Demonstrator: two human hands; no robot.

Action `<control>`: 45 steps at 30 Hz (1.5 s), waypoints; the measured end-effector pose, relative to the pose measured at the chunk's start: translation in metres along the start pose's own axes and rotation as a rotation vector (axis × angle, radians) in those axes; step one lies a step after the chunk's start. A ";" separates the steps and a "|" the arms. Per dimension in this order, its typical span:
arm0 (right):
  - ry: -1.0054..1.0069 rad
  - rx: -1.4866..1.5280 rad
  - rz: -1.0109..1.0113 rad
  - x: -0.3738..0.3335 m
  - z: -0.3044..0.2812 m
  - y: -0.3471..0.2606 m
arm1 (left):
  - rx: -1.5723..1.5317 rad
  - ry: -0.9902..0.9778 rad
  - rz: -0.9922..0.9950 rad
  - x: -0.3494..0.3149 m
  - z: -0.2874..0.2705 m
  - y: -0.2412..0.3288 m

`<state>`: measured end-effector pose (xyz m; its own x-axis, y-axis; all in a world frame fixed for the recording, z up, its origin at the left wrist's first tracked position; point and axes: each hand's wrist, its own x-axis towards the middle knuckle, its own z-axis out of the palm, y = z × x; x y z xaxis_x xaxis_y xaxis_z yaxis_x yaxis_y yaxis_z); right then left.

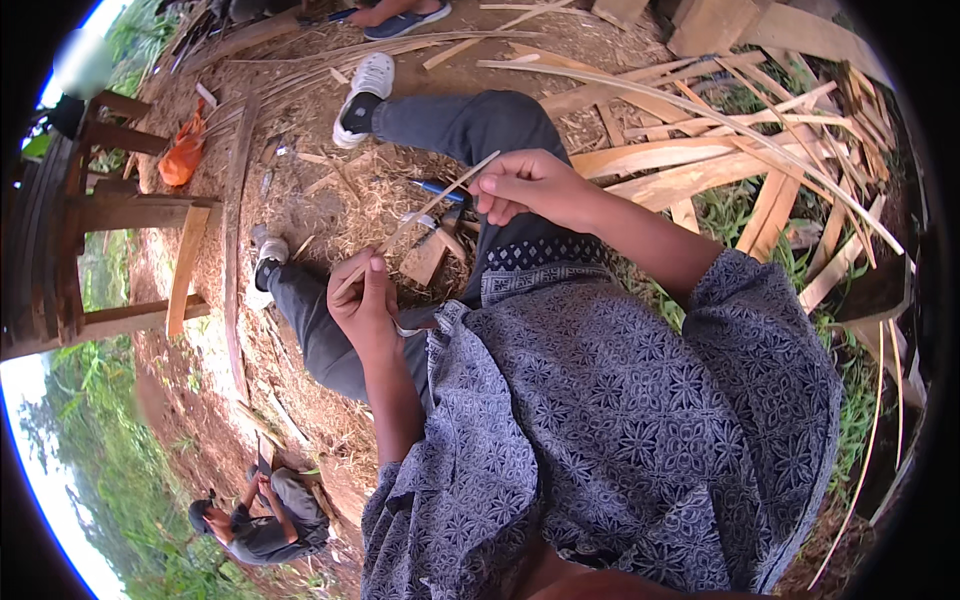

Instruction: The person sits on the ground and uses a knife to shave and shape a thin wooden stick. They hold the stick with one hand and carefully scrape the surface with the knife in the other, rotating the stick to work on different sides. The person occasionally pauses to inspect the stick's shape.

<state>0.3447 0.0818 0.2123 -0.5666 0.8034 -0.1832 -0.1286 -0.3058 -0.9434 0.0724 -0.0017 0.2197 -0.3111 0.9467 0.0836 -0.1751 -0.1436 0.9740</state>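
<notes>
A thin, pale strip of split wood or bamboo [428, 217] slants between my two hands. My left hand [362, 303] is closed on its lower end, with the thumb along the strip. My right hand [528, 190] pinches it close to the upper end, fingers curled. Beneath the strip, a wooden block [424, 260] rests on the ground between my legs among shavings [345, 215]. Close to my right hand lies a slim blue object [440, 190], partly hidden behind the strip; its kind is unclear.
Split wooden slats [660, 165] and long thin strips [740, 125] are piled to the right. At the left are an orange plastic bag [183, 150], a long plank [237, 240] and a wooden structure [60, 230]. Another person [275, 515] sits at lower left; a co-worker's shoe [408, 20] shows at the top.
</notes>
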 end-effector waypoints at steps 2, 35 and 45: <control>0.147 0.091 -0.099 -0.025 -0.021 -0.007 | 0.052 -0.123 -0.040 -0.005 0.028 -0.008; -0.068 0.078 0.303 0.035 0.052 0.023 | -0.217 0.826 -0.180 -0.155 -0.192 0.046; -0.775 -0.283 0.789 0.071 0.139 0.039 | 0.899 1.246 -1.029 -0.449 -0.160 -0.005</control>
<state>0.1862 0.0564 0.2011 -0.7707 -0.1234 -0.6251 0.6187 -0.3798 -0.6878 0.0632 -0.4722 0.1436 -0.9150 -0.2446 -0.3209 -0.3595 0.8553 0.3731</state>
